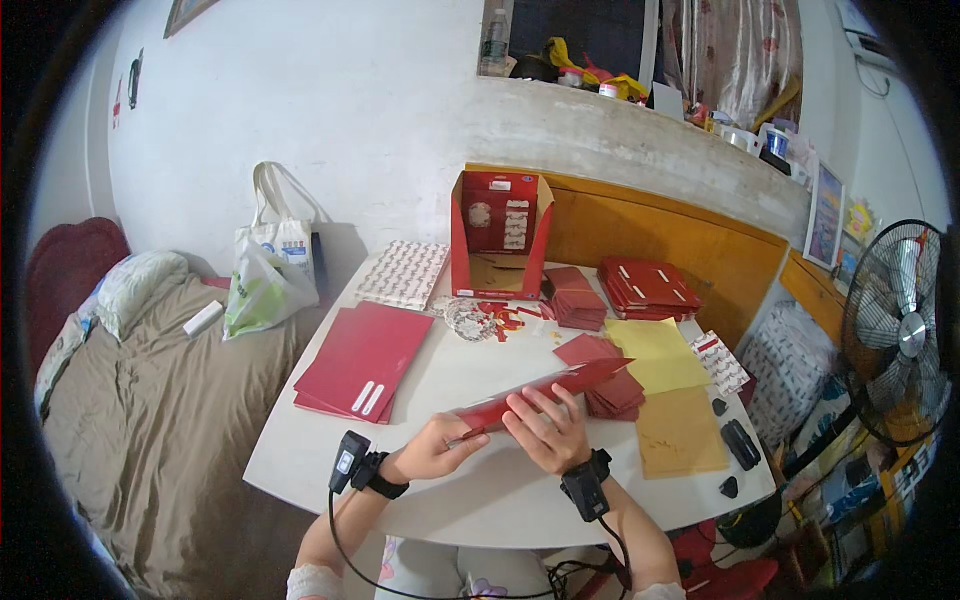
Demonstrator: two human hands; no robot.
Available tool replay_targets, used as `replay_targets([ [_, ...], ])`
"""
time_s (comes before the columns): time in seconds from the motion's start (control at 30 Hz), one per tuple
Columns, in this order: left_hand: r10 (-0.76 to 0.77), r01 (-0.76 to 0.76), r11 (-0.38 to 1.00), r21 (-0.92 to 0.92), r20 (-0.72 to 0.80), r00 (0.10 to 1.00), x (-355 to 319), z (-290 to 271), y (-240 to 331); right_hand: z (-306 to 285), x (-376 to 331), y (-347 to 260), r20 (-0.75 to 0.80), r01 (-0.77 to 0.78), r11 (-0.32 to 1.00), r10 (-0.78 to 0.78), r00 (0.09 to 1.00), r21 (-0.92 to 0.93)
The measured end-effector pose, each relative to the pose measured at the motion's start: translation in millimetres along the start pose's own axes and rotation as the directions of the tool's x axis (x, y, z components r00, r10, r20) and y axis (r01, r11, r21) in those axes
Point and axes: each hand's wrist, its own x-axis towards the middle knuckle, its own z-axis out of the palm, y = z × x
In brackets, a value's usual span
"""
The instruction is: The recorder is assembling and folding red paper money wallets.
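Observation:
A glossy red piece that looks like a folded card sheet (600, 374) is held tilted above the white table, its pointed far end up to the right. My left hand (435, 450) is closed on its near left end, thumb in front. Against its front side rests my right hand (548, 430), fingers stretched and spread. Below and behind that hand lie small dark red cards or envelopes (615, 393). On the left, flat red folders (362, 355) are stacked, the top one bearing two white slots. What is inside the held piece cannot be seen.
A red open-fronted box (501, 235) stands at the back, with stacked red packs (650, 288) to its right. Yellow sheets (655, 355), a brown paper sheet (682, 432) and black clips (740, 444) lie on the right. Beyond the white table (450, 500) stands a fan (910, 330).

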Motion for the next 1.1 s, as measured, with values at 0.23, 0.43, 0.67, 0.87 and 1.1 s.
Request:
replay_targets([
  [0.23, 0.065, -0.066, 0.997, 0.04, 0.04, 0.997, 2.0, -1.2, 6.0, 2.6, -1.6, -1.1, -0.048, -0.046, 0.996, 0.05, 0.998, 0.076],
  [0.43, 0.137, -0.139, 0.989, 0.057, 0.029, 0.99, -0.9, 1.2, -2.2, -3.9, 8.2, -4.1, -0.032, -0.104, 0.969, 0.114, 0.993, 0.226],
  [0.67, 0.135, -0.145, 0.981, 0.126, 0.086, 0.987, 1.0, -1.2, 6.4, -2.8, 4.6, -2.3, -0.032, -0.066, 0.979, 0.073, 0.997, 0.195],
  [0.87, 0.151, -0.159, 0.981, 0.109, 0.079, 0.985, 1.0, 0.2, 7.5, -6.8, 5.5, -3.1, -0.024, -0.037, 0.984, 0.041, 0.999, 0.172],
  [1.1, 0.202, -0.214, 0.968, 0.132, 0.103, 0.974, 0.8, -0.9, 1.6, -8.0, 8.0, -4.6, -0.013, -0.018, 0.984, 0.02, 1.0, 0.175],
])
